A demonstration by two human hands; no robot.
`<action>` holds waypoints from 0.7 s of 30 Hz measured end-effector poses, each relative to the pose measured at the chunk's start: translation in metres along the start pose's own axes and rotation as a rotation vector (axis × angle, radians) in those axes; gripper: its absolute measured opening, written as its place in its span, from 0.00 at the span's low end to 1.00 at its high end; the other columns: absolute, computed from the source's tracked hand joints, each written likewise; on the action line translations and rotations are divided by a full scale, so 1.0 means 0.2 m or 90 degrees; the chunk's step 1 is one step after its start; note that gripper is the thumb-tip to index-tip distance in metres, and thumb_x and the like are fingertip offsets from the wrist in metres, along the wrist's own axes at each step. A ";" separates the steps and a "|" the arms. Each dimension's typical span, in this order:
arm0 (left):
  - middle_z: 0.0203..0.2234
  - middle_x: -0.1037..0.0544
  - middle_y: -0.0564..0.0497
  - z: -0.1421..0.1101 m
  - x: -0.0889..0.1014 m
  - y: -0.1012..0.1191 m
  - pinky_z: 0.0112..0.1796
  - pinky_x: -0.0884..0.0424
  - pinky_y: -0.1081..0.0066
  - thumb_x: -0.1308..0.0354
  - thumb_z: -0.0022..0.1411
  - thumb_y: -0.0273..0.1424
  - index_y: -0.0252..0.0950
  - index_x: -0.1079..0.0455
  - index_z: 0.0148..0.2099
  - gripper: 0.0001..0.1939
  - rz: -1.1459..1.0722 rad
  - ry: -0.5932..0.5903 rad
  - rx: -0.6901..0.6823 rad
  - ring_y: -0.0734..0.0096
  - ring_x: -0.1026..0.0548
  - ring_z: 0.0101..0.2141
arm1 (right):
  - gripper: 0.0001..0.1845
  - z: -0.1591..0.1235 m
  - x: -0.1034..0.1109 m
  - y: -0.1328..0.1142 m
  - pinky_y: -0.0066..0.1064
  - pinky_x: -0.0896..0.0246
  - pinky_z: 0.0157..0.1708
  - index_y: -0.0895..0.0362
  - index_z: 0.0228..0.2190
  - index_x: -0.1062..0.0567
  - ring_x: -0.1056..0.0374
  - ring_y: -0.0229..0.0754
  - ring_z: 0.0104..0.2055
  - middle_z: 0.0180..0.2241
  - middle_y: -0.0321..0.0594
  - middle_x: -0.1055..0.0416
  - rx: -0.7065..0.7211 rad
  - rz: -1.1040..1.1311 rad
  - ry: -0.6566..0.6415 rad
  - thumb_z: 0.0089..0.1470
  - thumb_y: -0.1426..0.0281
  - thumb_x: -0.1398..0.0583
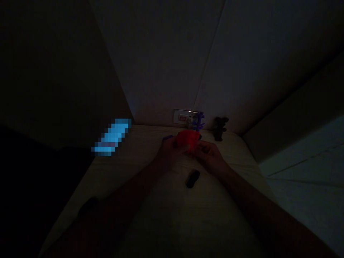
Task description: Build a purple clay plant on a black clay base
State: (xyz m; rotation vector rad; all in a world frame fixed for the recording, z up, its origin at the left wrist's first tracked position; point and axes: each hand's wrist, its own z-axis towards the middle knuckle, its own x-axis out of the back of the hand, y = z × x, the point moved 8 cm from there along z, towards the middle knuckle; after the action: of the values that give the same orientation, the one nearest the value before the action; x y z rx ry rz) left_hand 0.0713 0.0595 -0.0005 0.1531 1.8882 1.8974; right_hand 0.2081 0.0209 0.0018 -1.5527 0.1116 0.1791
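The room is very dark. A bright red object (186, 139), soft-looking and perhaps cloth or a balloon, is held up between my hands over the wooden tabletop (166, 215). My left hand (168, 150) is closed around its left side, the thumb across its front. At its lower right edge, my right hand (211, 156) has its fingertips pinched on it. A small purple thing (168, 137) shows just behind my left hand; I cannot tell whether the hand touches it. On the table below the hands lies a small black object (193, 178), its kind unclear.
Behind my hands, a purple branched object (199, 121) stands before a wall switch plate (178, 117). A dark branched object (220, 129) stands to its right. Another dark object (88, 206) lies beside my left forearm. A pixelated, glowing blue rectangle (114, 136) is at the table's left edge.
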 end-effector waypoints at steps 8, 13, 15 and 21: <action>0.33 0.16 0.47 -0.01 0.00 0.02 0.37 0.24 0.64 0.27 0.52 0.38 0.36 0.20 0.40 0.15 0.042 -0.012 -0.013 0.63 0.20 0.32 | 0.18 0.00 0.02 0.00 0.29 0.39 0.26 0.55 0.27 0.19 0.31 0.36 0.23 0.22 0.36 0.22 0.012 -0.037 0.025 0.49 0.54 0.26; 0.34 0.16 0.47 -0.01 -0.02 0.00 0.39 0.23 0.61 0.24 0.50 0.39 0.36 0.21 0.41 0.19 -0.036 -0.052 -0.028 0.61 0.19 0.33 | 0.19 0.00 0.01 0.01 0.28 0.40 0.24 0.56 0.25 0.19 0.33 0.36 0.21 0.21 0.36 0.24 -0.010 0.033 0.026 0.47 0.54 0.25; 0.33 0.16 0.48 -0.01 -0.03 -0.01 0.39 0.23 0.62 0.23 0.49 0.39 0.36 0.21 0.40 0.18 -0.070 -0.066 -0.019 0.63 0.20 0.33 | 0.20 0.00 0.01 0.02 0.27 0.41 0.23 0.56 0.26 0.20 0.34 0.35 0.21 0.20 0.35 0.25 -0.024 0.068 0.034 0.44 0.54 0.24; 0.38 0.16 0.47 0.00 -0.04 -0.04 0.43 0.24 0.63 0.26 0.53 0.38 0.35 0.21 0.45 0.19 -0.147 -0.060 0.009 0.62 0.20 0.38 | 0.22 0.00 0.00 0.01 0.27 0.41 0.22 0.55 0.24 0.22 0.35 0.36 0.21 0.21 0.33 0.28 0.006 0.069 0.030 0.49 0.50 0.26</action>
State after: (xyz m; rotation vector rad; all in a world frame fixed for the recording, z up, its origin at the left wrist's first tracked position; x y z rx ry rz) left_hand 0.0807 0.0554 -0.0059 0.0271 1.7739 1.6931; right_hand 0.2083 0.0207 -0.0008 -1.5433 0.2326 0.2272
